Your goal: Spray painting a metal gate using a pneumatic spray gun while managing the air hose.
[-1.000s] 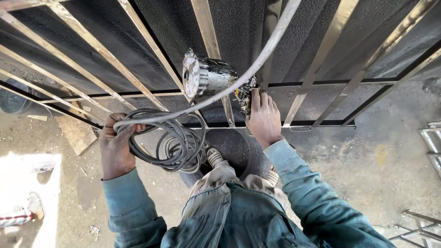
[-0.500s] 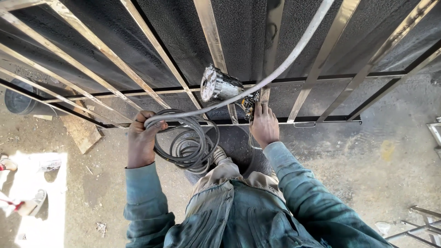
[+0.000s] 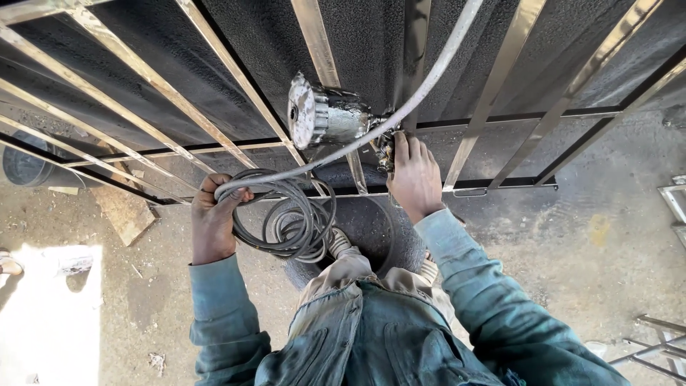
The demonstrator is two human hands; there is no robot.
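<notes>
Head view, centre frame: your left hand [image 3: 214, 218] grips coiled hose [image 3: 289, 218]; right hand [image 3: 414, 179] clasps spray gun [image 3: 386, 146], its metal cup [image 3: 325, 118] closed.

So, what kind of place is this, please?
Probably an outdoor metalwork yard. A black metal gate with bare steel bars stands on dusty concrete ground; the right hand holds a spray gun, the left hand its coiled hose.

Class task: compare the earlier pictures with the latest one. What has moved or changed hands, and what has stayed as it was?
The spray gun in the right hand swung from left of centre towards centre, close to the gate bars. The left hand shifted right with it. Nothing was let go: the left hand still holds the coiled hose, the right still grips the gun.
</notes>
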